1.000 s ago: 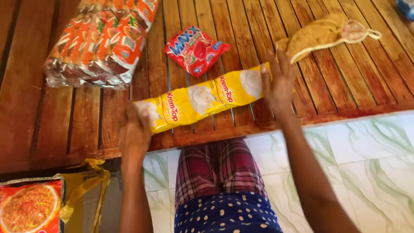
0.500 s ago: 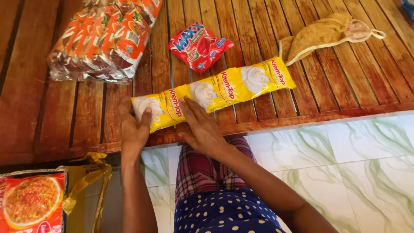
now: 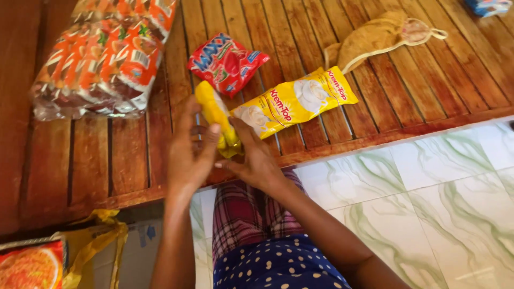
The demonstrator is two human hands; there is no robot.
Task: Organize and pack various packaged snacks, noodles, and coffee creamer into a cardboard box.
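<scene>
Yellow sachet strip point(image 3: 292, 104) lies on the slatted wooden worktop point(image 3: 128, 155), near its front edge. Long axis runs diagonally: far end points up-right toward the tan cloth point(image 3: 375, 40), near end comes down-left to the hands. The left section is folded up and back, so it stands as a narrow yellow band point(image 3: 214, 115) angled up-left, making a V with the flat part. Flat part shows white picture panels and red lettering along its length.

Left hand point(image 3: 187, 155): fingers curled, thumb pressed on the folded band, clamped on it from the left side. Right hand point(image 3: 257, 160): fingers extended and fairly flat, fingertips on the strip at the fold, pinching the lower corner against the left hand. The hands are together, touching at the fold.

Packages:
- Red sachet point(image 3: 227, 61) with blue lettering, roughly square, crumpled, just behind the strip's folded end, touching or nearly so.
- Big clear-wrapped multipack point(image 3: 104, 59) of orange-and-white packets, far left of the worktop, well apart from the strip.
- Red-orange packet with a noodle picture point(image 3: 27, 267), bottom-left corner, below the worktop edge, next to a yellow bag point(image 3: 96, 241).
- Blue item point(image 3: 487, 6), top-right corner, mostly cut off, can't identify.

Floor to the right is white-green marbled tile point(image 3: 428, 203).
</scene>
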